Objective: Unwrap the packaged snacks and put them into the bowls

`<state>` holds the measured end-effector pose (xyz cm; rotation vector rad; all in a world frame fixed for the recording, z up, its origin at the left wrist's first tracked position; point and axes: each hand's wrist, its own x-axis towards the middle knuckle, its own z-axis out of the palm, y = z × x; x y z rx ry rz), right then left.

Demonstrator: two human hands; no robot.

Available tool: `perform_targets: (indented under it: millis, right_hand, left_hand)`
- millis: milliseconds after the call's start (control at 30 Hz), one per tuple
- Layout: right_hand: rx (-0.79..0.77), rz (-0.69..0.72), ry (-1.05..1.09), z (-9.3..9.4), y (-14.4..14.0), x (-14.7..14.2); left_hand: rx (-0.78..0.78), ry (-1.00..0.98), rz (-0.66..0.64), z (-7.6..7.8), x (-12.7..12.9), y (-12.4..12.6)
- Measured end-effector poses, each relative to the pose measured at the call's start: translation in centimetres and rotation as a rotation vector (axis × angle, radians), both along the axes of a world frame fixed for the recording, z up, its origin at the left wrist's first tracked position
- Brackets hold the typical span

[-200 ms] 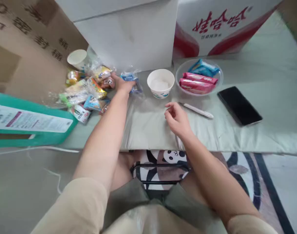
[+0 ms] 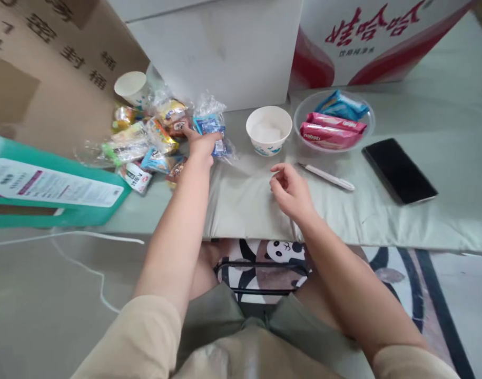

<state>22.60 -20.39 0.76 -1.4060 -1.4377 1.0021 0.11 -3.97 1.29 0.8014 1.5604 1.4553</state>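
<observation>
Surface (image 2: 383,210): pale green, open room at centre and front edge. Snack pile (image 2: 146,142) crowds the far left. Blue snack packet (image 2: 211,129), clear crinkled wrapper, long axis pointing away from the person, sits at the pile's right edge beside the paper bowl (image 2: 268,130). Left hand (image 2: 201,143) grips the packet. Right hand (image 2: 290,192) loosely curled, holding nothing, near the pen (image 2: 326,177).

Snack pile (image 2: 146,142) sits far left on the table (image 2: 383,210), a paper cup (image 2: 132,87) behind it. Right of the pile stands the bowl (image 2: 268,130), then the plate (image 2: 334,122) holding wafer packs (image 2: 327,131). A pen (image 2: 326,177) lies before the bowl, a phone (image 2: 399,169) to its right.
</observation>
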Motion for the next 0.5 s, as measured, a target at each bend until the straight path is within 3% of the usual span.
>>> perform_targets:
  millis: [67,233,367,500]
  right_hand:
    - [0.057,0.048,-0.078,-0.3,-0.1,-0.1]
    - [0.395,0.254,-0.269,-1.1,-1.0,-0.7]
    - [0.459,0.336,-0.243,-1.4,-1.9,-1.1]
    - [0.391,0.234,-0.100,-1.7,-1.9,-1.1]
  left_hand:
    - [-0.029,-0.162,0.033,1.1,0.1,-3.2]
    - [-0.253,-0.481,-0.240,2.6,1.6,-11.5]
    - [-0.257,-0.519,-0.400,1.5,3.7,-15.4]
    - [-0.151,-0.480,-0.498,0.1,4.8,-16.6]
